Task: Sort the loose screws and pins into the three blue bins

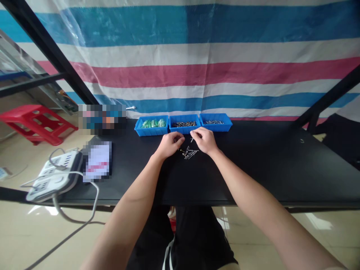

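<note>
Over the black tabletop, my right hand (206, 140) is closed in a pinch, with a thin silver metal pin (192, 140) sticking out below the fingertips. My left hand (170, 144) faces it, thumb and fingers curled together; what they hold, if anything, is hidden. Between and just below both hands lies a loose pile of thin metal pins (191, 153), with a few brass-coloured small parts (182, 151) at its left side. The pieces are too small to tell their exact kind.
Behind my hands stand three blue bins: one with green-and-clear packets (153, 123), one with small brownish metal parts (183, 124), one with silver pieces (213, 122). A blurred device (97, 161) and a white power strip (54, 176) with cables lie left. A small ring (302, 141) lies right.
</note>
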Tool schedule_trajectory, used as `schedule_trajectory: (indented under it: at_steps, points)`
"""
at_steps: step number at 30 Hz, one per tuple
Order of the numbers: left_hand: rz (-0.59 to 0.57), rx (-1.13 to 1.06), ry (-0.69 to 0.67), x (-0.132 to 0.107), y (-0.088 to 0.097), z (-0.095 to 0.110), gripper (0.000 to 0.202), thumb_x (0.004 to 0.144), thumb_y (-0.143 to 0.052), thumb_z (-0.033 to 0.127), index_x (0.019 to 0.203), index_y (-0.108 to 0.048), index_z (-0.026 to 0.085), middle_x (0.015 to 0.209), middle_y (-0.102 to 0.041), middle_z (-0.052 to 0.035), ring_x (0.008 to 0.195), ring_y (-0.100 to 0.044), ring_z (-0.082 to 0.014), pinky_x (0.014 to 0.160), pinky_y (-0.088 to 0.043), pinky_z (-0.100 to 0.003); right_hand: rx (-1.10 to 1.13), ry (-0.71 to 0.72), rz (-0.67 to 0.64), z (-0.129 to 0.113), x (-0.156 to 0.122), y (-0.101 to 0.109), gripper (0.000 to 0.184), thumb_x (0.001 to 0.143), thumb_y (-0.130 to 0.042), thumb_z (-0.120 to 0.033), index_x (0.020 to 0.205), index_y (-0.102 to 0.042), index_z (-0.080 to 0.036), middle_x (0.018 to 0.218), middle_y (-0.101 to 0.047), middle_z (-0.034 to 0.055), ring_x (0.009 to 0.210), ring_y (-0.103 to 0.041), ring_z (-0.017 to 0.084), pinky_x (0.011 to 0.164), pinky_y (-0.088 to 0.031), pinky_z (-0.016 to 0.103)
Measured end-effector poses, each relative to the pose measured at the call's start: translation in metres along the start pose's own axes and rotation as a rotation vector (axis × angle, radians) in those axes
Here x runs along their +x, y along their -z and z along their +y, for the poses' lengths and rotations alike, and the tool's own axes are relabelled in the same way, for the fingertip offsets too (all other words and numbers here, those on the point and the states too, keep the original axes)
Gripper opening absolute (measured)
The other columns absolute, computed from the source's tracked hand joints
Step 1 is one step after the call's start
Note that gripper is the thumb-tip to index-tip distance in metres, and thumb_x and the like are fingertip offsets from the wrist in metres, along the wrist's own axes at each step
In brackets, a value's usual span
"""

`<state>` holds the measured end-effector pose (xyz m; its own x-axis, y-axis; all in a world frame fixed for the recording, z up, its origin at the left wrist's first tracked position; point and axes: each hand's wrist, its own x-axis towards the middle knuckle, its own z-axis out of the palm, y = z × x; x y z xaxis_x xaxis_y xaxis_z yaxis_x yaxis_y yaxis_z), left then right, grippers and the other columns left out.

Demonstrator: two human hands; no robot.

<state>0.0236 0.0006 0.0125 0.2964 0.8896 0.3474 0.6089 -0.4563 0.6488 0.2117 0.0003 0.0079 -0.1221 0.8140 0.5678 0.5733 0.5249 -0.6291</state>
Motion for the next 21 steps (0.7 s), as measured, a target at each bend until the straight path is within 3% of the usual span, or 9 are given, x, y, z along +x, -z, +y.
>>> schedule_trajectory:
  at_steps: [4, 8, 17, 21]
  points:
    - [-0.033, 0.017, -0.043, 0.0, -0.003, 0.004, 0.037, 0.082, -0.054, 0.048, 0.095, -0.067, 0.016, 0.085, -0.069, -0.0057, 0.067, -0.058, -0.0151, 0.066, -0.046, -0.027, 0.058, -0.005, 0.014, -0.007, -0.005, -0.006, 0.039, 0.091, -0.043, -0.045, 0.082, -0.07, -0.018, 0.084, -0.067, 0.0075, 0.078, -0.061, 0.019, 0.075, -0.049, 0.031]
    - [-0.092, 0.05, -0.085, 0.0, -0.004, 0.005, 0.035, 0.084, -0.051, 0.047, 0.088, -0.068, 0.016, 0.081, -0.068, -0.0055, 0.065, -0.057, -0.0146, 0.065, -0.044, -0.027, 0.099, -0.002, 0.003, -0.011, -0.009, -0.012, 0.036, 0.092, -0.043, -0.043, 0.091, -0.07, -0.02, 0.096, -0.069, 0.0085, 0.087, -0.063, 0.02, 0.081, -0.05, 0.033]
    - [-0.049, 0.094, -0.09, 0.001, -0.003, 0.003, 0.035, 0.089, -0.043, 0.041, 0.081, -0.066, 0.016, 0.076, -0.067, -0.0053, 0.066, -0.057, -0.0156, 0.064, -0.039, -0.027, 0.091, 0.014, -0.03, -0.007, -0.009, -0.016, 0.026, 0.086, -0.048, -0.025, 0.1, -0.069, -0.019, 0.099, -0.067, 0.0073, 0.079, -0.064, 0.016, 0.076, -0.053, 0.029]
    - [-0.023, 0.06, -0.05, 0.0, -0.002, 0.002, 0.038, 0.089, -0.042, 0.044, 0.072, -0.062, 0.016, 0.064, -0.062, -0.003, 0.059, -0.053, -0.0144, 0.061, -0.038, -0.026, 0.017, 0.024, -0.077, -0.002, -0.008, -0.014, 0.023, 0.087, -0.05, -0.026, 0.097, -0.07, -0.019, 0.096, -0.067, 0.0071, 0.077, -0.062, 0.017, 0.073, -0.052, 0.03]
